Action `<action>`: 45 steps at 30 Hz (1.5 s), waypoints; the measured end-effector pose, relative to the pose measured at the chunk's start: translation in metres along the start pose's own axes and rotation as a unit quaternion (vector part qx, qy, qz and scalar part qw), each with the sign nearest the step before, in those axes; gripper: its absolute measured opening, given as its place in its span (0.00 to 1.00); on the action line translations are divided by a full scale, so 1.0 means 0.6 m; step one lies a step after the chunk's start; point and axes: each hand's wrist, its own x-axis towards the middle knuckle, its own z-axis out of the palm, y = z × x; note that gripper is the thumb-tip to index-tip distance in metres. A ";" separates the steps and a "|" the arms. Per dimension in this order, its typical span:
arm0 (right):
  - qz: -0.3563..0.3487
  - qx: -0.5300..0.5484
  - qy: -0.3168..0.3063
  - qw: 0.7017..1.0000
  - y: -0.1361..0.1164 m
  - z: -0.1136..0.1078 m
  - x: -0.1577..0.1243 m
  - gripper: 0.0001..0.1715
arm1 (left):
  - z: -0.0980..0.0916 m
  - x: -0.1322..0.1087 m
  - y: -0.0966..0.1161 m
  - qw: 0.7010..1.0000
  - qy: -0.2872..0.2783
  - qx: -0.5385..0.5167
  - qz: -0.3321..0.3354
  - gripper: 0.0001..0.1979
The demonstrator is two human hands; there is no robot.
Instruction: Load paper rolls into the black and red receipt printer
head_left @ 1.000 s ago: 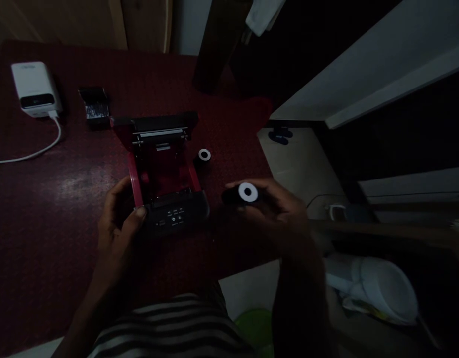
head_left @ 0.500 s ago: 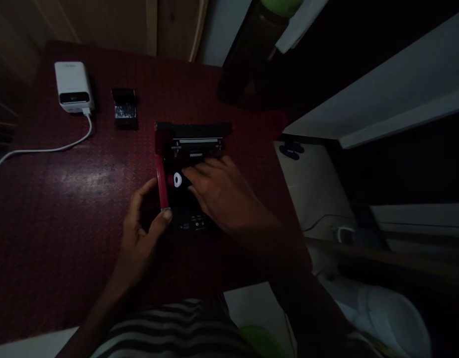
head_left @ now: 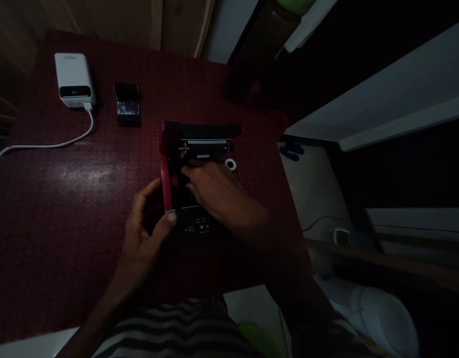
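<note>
A small red and black printer [head_left: 166, 186], its lid [head_left: 203, 130] raised at the back, stands on the dark red patterned table [head_left: 83, 214]. My left hand [head_left: 147, 219] grips its left side, thumb on the front corner and fingers along the outer wall. Bent into the open compartment are the fingers of my right hand [head_left: 214, 184]; their tips are in deep shadow, so what they hold or press is hidden. Just beyond the right hand's knuckles shows a white ring [head_left: 230, 164] with a dark centre. Whether it touches the hand or the printer I cannot tell.
At the back left lie a white power bank [head_left: 73, 77] with a cable [head_left: 65, 145] plugged in, and a small black object [head_left: 128, 105]. A tall bottle [head_left: 266, 40] with a green cap stands at the back right. The table's right edge drops to a pale floor [head_left: 311, 184].
The white ring, earlier inside the compartment left of my right fingers, now shows to the right of that hand. My left hand keeps its grip on the printer. The view has shifted slightly.
</note>
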 end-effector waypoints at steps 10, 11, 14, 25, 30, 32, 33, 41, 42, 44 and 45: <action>-0.197 0.203 0.109 0.953 0.062 0.000 -0.069 0.21 | -0.001 0.003 -0.004 0.999 0.007 0.028 0.025 0.29; -0.199 0.197 0.110 0.954 0.063 0.003 -0.067 0.20 | 0.000 0.003 -0.004 0.999 0.009 0.025 0.025 0.29; -0.200 0.177 0.107 0.958 0.060 0.012 -0.055 0.19 | -0.001 0.000 -0.002 0.999 0.012 0.025 0.018 0.27; -0.185 0.162 0.287 0.926 0.063 0.044 -0.097 0.10 | 0.001 0.080 0.086 0.975 0.082 0.128 0.160 0.25; -0.162 0.129 0.359 0.910 0.048 0.067 -0.113 0.15 | 0.020 0.141 0.123 0.958 0.062 0.165 0.227 0.21; -0.151 0.108 0.392 0.901 0.040 0.076 -0.118 0.16 | 0.025 0.139 0.124 0.962 0.053 0.146 0.226 0.17; -0.147 0.095 0.407 0.897 0.037 0.082 -0.120 0.16 | 0.026 0.133 0.122 0.963 0.052 0.137 0.225 0.16; -0.078 0.039 0.489 0.868 0.023 0.117 -0.141 0.13 | 0.019 0.055 0.057 0.994 0.067 0.059 0.069 0.28; -0.075 0.044 0.485 0.870 0.022 0.119 -0.143 0.13 | 0.019 0.048 0.049 0.996 0.054 0.048 0.045 0.30; -0.082 0.068 0.477 0.873 0.021 0.120 -0.144 0.12 | 0.019 0.038 0.039 0.999 0.032 0.028 0.009 0.31; -0.088 0.085 0.473 0.873 0.020 0.121 -0.144 0.13 | 0.019 0.035 0.036 0.999 0.024 0.022 -0.006 0.31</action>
